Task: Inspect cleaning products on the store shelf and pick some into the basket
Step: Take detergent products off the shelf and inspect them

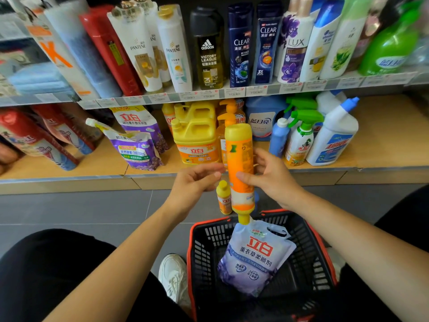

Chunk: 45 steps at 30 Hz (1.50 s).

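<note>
A stocked wooden shelf (383, 135) stood over a grey tiled floor (81, 205). The basket (308, 247) on the floor held a pouch (255, 259). Above it, the right hand (271, 180) gripped an upturned orange bottle (240, 159); the left hand (195, 182), loosely curled, held nothing.

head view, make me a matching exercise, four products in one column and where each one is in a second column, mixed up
Column one
1. orange bottle
2. white pouch
3. adidas bottle
4. spray bottle

Column two
a. on the upper shelf
b. in the basket
c. held cap down in the right hand
d. on the lower shelf

Pairs: 1-c, 2-b, 3-a, 4-d
</note>
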Motion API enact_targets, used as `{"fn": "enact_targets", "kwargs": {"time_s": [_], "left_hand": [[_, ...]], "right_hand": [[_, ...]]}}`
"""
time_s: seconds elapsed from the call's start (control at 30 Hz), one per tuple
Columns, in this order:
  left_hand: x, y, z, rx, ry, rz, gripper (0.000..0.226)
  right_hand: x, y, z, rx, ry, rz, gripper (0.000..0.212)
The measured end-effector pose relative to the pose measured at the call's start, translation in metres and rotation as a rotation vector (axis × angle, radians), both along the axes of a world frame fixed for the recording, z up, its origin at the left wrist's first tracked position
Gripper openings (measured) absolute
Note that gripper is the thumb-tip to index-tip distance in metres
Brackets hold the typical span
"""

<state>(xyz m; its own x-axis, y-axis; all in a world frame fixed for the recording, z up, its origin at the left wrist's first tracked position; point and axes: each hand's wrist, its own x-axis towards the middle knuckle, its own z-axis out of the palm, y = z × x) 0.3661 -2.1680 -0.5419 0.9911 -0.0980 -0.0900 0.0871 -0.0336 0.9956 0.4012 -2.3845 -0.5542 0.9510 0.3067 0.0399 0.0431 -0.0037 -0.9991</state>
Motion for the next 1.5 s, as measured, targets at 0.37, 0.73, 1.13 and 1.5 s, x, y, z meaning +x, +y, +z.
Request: {"fn": "enact_targets", "kwargs": {"time_s": [0.37, 0.73, 1.13, 1.5], "left_hand": [[-0.019, -0.011, -0.042, -0.025, 0.132, -0.177, 0.039], [-0.014, 0.041, -0.026, -0.015, -0.113, 0.458, 0.046], [0.026, 0.078, -0.075, 0.720, -0.050, 0.293, 0.039], [0.064, 0.084, -0.176, 0.836, 0.141, 0.176, 0.043]], "right_hand": [[0.007, 0.014, 0.000, 0.299, 0.211, -0.172, 0.035], [0.018, 0.027, -0.027, -0.301, 0.307, -0.088, 0.012], [0.108, 0.047, -0.002, -1.032, -0.606, -0.056, 0.063], [0.170, 0.121, -0.022, -1.323, -0.824, 0.135, 0.085]]}}
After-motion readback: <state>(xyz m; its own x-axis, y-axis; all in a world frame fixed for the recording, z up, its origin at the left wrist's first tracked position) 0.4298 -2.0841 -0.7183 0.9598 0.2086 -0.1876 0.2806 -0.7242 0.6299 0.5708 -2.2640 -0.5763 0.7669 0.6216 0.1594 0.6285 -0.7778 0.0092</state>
